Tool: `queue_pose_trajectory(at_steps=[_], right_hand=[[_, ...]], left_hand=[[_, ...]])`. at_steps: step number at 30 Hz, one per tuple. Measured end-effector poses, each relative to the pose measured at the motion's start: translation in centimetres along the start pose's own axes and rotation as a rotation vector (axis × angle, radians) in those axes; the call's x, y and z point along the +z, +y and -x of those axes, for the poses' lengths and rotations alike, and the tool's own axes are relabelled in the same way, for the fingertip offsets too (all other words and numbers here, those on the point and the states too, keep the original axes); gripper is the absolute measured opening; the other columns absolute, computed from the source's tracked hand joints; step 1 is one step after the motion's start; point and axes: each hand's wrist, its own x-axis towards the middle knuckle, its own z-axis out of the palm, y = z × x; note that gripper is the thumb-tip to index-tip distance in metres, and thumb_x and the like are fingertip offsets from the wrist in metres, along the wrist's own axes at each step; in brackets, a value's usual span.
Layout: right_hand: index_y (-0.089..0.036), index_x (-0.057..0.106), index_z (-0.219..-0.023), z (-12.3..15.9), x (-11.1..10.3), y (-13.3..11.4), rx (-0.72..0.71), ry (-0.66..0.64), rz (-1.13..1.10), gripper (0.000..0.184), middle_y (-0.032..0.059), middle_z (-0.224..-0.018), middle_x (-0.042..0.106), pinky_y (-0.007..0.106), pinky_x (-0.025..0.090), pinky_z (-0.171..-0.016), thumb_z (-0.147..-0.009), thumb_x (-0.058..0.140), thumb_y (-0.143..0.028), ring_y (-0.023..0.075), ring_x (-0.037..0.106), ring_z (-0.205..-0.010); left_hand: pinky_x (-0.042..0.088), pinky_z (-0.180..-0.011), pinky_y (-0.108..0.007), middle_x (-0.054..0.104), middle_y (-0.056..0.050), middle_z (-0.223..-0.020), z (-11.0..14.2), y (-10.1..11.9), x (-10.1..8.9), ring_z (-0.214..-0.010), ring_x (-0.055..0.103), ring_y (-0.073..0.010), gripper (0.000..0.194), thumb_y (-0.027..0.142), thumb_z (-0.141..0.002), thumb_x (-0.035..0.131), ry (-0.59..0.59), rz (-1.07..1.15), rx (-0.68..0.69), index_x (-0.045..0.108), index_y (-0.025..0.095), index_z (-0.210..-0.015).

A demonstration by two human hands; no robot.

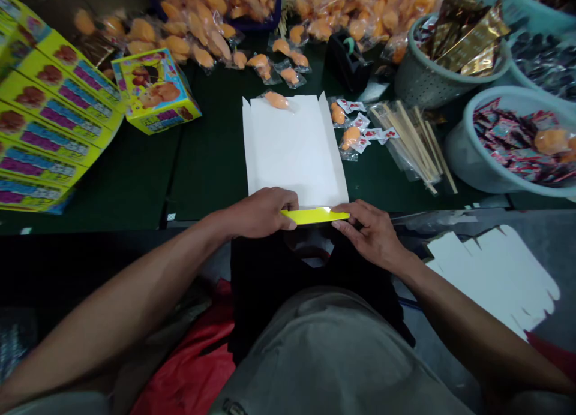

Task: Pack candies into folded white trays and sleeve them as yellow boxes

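Observation:
A partly folded cardboard box [292, 148] lies with its white inside up at the table's front edge, its side flaps raised. Its near edge is bent up and shows a yellow outside. My left hand [267, 212] pinches the left end of that yellow edge between thumb and fingers. At the right end, my right hand [369, 228] grips the same edge. An orange piece in a clear wrapper [276, 101] rests on the box's far end. Just right of the box lie wrapped orange pieces [351, 137] and small white-and-red packets [372, 133].
Yellow printed boxes [58, 115] are stacked at left, with one finished box [155, 91] beside them. Wooden sticks [416, 142], a tape dispenser [346, 58] and tubs of packets [459, 133] stand right. Bagged orange pieces pile up behind. Flat white cardboard [495, 277] lies low at right.

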Motion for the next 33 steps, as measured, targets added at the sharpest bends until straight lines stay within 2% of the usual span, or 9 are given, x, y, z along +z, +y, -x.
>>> queue_pose_trajectory(at_steps=[4, 7, 13, 17, 21, 24, 26, 29, 33], right_hand=[[-0.029, 0.075, -0.126, 0.2, 0.3, 0.2, 0.003, 0.023, 0.0, 0.029, 0.0031, -0.087, 0.064, 0.033, 0.049, -0.066, -0.102, 0.067, -0.042, 0.0205, 0.061, -0.077], [-0.028, 0.074, -0.126, 0.2, 0.3, 0.4, -0.011, 0.025, 0.004, 0.028, 0.0031, -0.089, 0.066, 0.035, 0.05, -0.071, -0.102, 0.068, -0.04, 0.0202, 0.06, -0.077], [-0.03, 0.075, -0.126, 0.1, 0.3, 0.2, -0.03, 0.025, 0.008, 0.026, 0.0016, -0.087, 0.065, 0.036, 0.052, -0.076, -0.102, 0.068, -0.037, 0.02, 0.061, -0.077], [-0.028, 0.077, -0.12, 0.0, 0.6, 0.1, -0.023, 0.043, 0.012, 0.023, 0.0024, -0.083, 0.064, 0.035, 0.051, -0.072, -0.102, 0.068, -0.039, 0.021, 0.061, -0.078], [-0.027, 0.079, -0.116, 0.0, 0.7, 0.2, -0.012, 0.04, 0.0, 0.023, 0.0033, -0.086, 0.066, 0.035, 0.051, -0.071, -0.103, 0.067, -0.043, 0.0209, 0.063, -0.079], [-0.026, 0.08, -0.113, -0.1, 0.8, 0.2, 0.0, 0.053, -0.008, 0.024, 0.0036, -0.087, 0.066, 0.034, 0.05, -0.071, -0.103, 0.067, -0.044, 0.0205, 0.064, -0.08], [-0.025, 0.08, -0.112, -0.3, 0.8, 0.1, 0.014, 0.053, -0.014, 0.024, 0.004, -0.088, 0.066, 0.033, 0.049, -0.071, -0.104, 0.067, -0.043, 0.0203, 0.064, -0.081], [-0.024, 0.081, -0.109, -0.4, 0.9, 0.1, 0.018, 0.052, -0.018, 0.023, 0.0038, -0.087, 0.065, 0.033, 0.049, -0.07, -0.103, 0.067, -0.042, 0.0193, 0.063, -0.079], [-0.024, 0.078, -0.112, -0.3, 1.0, 0.4, 0.004, 0.083, -0.064, 0.02, 0.0016, -0.085, 0.063, 0.031, 0.049, -0.071, -0.101, 0.071, -0.039, 0.018, 0.062, -0.078]], left_hand=[[0.037, -0.057, -0.03, 0.066, 0.002, -0.07, -1.4, 0.2, -1.1, -0.063, 0.057, -0.0165, 0.007, 0.023, -0.07, 0.073, -0.138, 0.075, -0.054, 0.068, 0.022, -0.075], [0.038, -0.059, -0.03, 0.068, 0.002, -0.07, -1.7, 0.3, -1.3, -0.065, 0.058, -0.0168, 0.006, 0.02, -0.071, 0.07, -0.173, 0.097, -0.082, 0.07, 0.021, -0.076], [0.042, -0.065, -0.029, 0.069, 0.001, -0.075, -1.7, -0.3, -1.1, -0.071, 0.06, -0.0172, 0.003, 0.021, -0.077, 0.066, -0.177, 0.139, -0.019, 0.068, 0.021, -0.078], [0.042, -0.068, -0.03, 0.069, -0.001, -0.082, -1.0, -0.5, -0.2, -0.077, 0.061, -0.0187, 0.009, 0.019, -0.082, 0.063, -0.028, 0.059, 0.028, 0.068, 0.021, -0.088], [0.044, -0.075, -0.034, 0.067, -0.004, -0.089, 0.6, 0.0, 1.0, -0.084, 0.063, -0.0201, 0.017, 0.02, -0.095, 0.053, 0.097, -0.141, 0.132, 0.067, 0.021, -0.086], [0.045, -0.078, -0.038, 0.067, -0.006, -0.096, 1.9, 0.8, 2.0, -0.087, 0.064, -0.0224, 0.023, 0.032, -0.105, 0.051, 0.136, -0.368, 0.155, 0.069, 0.021, -0.098], [0.047, -0.083, -0.043, 0.067, -0.009, -0.099, 2.4, 1.4, 3.0, -0.092, 0.063, -0.0266, 0.025, 0.04, -0.104, 0.057, 0.168, -0.563, 0.202, 0.069, 0.018, -0.104], [0.046, -0.083, -0.046, 0.067, -0.011, -0.096, 2.4, 2.0, 4.9, -0.095, 0.061, -0.0297, 0.015, 0.023, -0.103, 0.056, 0.259, -0.829, 0.275, 0.068, 0.014, -0.105], [0.044, -0.071, -0.04, 0.065, -0.01, -0.093, 2.0, 2.2, 6.5, -0.087, 0.058, -0.0261, 0.024, 0.001, -0.096, 0.049, 0.292, -0.874, 0.234, 0.067, 0.016, -0.099]])
